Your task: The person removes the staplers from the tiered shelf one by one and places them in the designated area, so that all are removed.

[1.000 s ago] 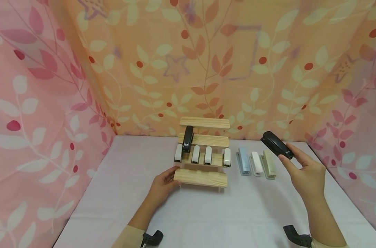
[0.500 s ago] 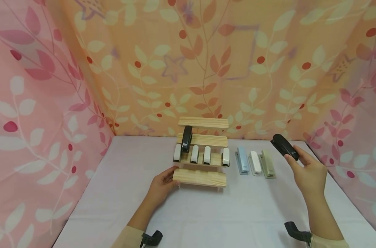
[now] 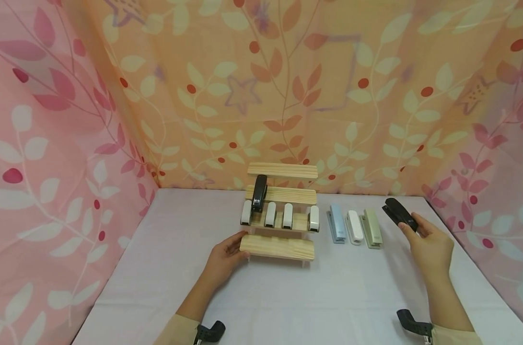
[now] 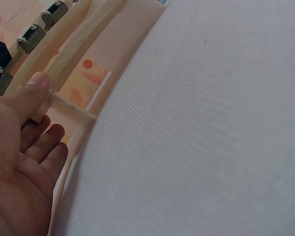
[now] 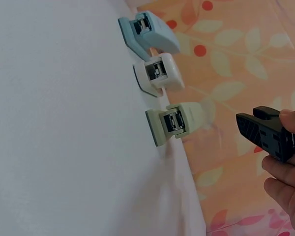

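My left hand (image 3: pixel 222 258) grips the left end of the lowest board of a tiered wooden rack (image 3: pixel 278 247), its thumb on the board and its fingers curled at the end. My right hand (image 3: pixel 431 247) holds a black stapler (image 3: pixel 400 214) above the table at the right, pinched at one end between thumb and fingers. In the right wrist view, the stapler (image 5: pixel 270 132) points toward a row on the table: a light blue stapler (image 3: pixel 337 224), a white stapler (image 3: pixel 355 227) and a pale green stapler (image 3: pixel 372 229).
Several small white staplers (image 3: pixel 271 214) stand on the rack's second board from the bottom. Another black stapler (image 3: pixel 259 193) leans up at the left of the third board. A white cloth covers the table (image 3: pixel 330 297), and a patterned curtain (image 3: pixel 287 96) hangs behind.
My right hand has moved the black stapler to the right and lower, away from the row of staplers. My left hand stays at the rack.
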`<state>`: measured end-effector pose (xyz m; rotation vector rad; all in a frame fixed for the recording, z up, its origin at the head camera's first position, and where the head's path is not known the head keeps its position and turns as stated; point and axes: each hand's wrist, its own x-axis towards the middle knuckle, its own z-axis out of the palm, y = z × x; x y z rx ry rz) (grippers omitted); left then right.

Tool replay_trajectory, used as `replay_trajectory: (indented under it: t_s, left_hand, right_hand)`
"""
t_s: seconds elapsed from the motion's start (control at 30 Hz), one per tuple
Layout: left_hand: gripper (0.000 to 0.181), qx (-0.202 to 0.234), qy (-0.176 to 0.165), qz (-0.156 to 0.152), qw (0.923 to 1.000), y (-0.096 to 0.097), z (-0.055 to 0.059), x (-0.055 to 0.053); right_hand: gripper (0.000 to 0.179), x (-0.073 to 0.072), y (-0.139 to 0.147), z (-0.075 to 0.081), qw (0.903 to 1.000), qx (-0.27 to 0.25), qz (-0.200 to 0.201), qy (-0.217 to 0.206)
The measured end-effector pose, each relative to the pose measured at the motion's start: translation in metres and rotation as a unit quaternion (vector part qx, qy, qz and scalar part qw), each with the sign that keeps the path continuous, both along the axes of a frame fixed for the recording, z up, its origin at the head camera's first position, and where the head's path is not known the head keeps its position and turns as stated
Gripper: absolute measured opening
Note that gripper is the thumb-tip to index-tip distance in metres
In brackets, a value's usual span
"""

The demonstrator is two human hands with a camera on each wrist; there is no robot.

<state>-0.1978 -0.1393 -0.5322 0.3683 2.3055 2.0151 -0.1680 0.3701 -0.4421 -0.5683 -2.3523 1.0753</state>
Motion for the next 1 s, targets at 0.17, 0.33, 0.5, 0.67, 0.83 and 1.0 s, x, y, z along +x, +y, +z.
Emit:
replay_trajectory:
  t_s: [0.17, 0.33, 0.5, 0.67, 0.83, 1.0]
  left_hand:
    - [0.076, -0.001, 0.000, -0.005, 1.0000, 0.000, 0.001, 0.000]
    - [0.076, 0.002, 0.001, -0.005, 1.0000, 0.000, 0.000, -0.001]
    - [0.074, 0.004, 0.002, -0.004, 1.0000, 0.000, 0.000, -0.001]
    - [0.072, 0.007, 0.001, -0.001, 1.0000, 0.000, -0.001, 0.000]
    - [0.071, 0.009, 0.002, 0.000, 1.0000, 0.001, 0.000, 0.000]
    - [0.071, 0.007, 0.000, 0.000, 1.0000, 0.001, 0.001, 0.000]
  right_hand:
    - [0.057, -0.002, 0.007, -0.011, 0.9999, 0.013, -0.005, -0.009]
    - [0.055, -0.005, 0.011, -0.021, 0.9996, 0.024, -0.009, -0.008]
    - [0.055, -0.008, 0.014, -0.029, 0.9990, 0.041, 0.001, -0.015]
    - [0.056, -0.009, 0.013, -0.036, 0.9983, 0.047, 0.018, -0.028]
    - [0.057, -0.010, 0.014, -0.042, 0.9974, 0.051, 0.031, -0.041]
    - [0.056, -0.012, 0.017, -0.048, 0.9969, 0.056, 0.029, -0.046]
